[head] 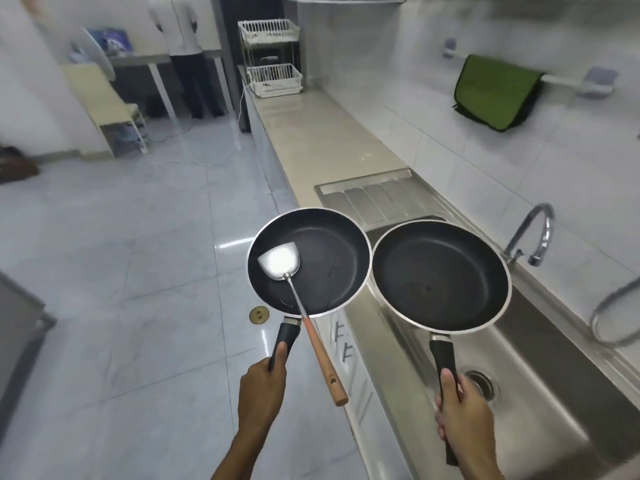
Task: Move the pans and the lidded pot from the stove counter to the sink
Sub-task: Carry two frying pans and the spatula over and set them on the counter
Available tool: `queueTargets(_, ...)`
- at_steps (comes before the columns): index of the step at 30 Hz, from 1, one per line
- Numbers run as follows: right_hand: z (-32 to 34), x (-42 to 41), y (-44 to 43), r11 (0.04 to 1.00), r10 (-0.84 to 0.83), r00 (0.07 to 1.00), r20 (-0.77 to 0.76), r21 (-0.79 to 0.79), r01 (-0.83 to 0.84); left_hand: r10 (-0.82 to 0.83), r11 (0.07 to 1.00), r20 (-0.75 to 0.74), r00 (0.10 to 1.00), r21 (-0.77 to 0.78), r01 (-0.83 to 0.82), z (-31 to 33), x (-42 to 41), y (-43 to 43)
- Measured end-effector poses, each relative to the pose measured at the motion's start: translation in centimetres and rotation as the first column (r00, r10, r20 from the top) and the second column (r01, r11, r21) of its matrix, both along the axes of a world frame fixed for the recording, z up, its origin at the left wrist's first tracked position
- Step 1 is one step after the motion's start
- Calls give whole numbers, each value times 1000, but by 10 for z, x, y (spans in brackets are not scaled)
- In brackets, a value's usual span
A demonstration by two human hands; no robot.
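My left hand (261,386) grips the black handle of a smaller black frying pan (332,251), held level over the floor beside the counter edge. A metal spatula (280,261) with a wooden handle lies in that pan, its handle sticking out toward me. My right hand (457,407) grips the handle of a larger black frying pan (440,275), held above the steel sink (540,368). The two pan rims nearly touch. No lidded pot is in view.
A chrome faucet (533,233) stands behind the sink, with a ribbed drainboard (367,199) beyond it. The long counter (311,133) runs to a white wire rack (273,77). A green cloth (495,91) hangs on the wall rail. A person stands far back by a table.
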State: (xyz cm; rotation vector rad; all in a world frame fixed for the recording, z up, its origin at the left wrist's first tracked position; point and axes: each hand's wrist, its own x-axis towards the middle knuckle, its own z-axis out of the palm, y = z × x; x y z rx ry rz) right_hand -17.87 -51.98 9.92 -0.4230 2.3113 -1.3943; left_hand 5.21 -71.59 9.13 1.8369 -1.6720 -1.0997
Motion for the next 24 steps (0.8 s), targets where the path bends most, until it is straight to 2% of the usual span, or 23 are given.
queueTargets(6,3,-54,-107,1000,12,1000,-10,27,-11,9,1000,-5,1000,-1,-9,-3,-49,-103)
queueTargets(11,-5,-87,-207,997,-59,998,-5,40,59,-36,999,-17,999,-4,36,-5,-92,-211)
queueTargets(16,-11,-113,-321,990,-133,991,4,54,133,-137,990,-23,990,-11,137,-1,-132,-344)
queueTargets(21,-10,-134,-425,980,-194,981,22,60,192,-226,971,48,973,-67,229,8,-173,-469)
queueTargets(24,-10,-149,-481,969,-242,970,30,65,239,-249,966,27,968,-68,250,7,-203,-536)
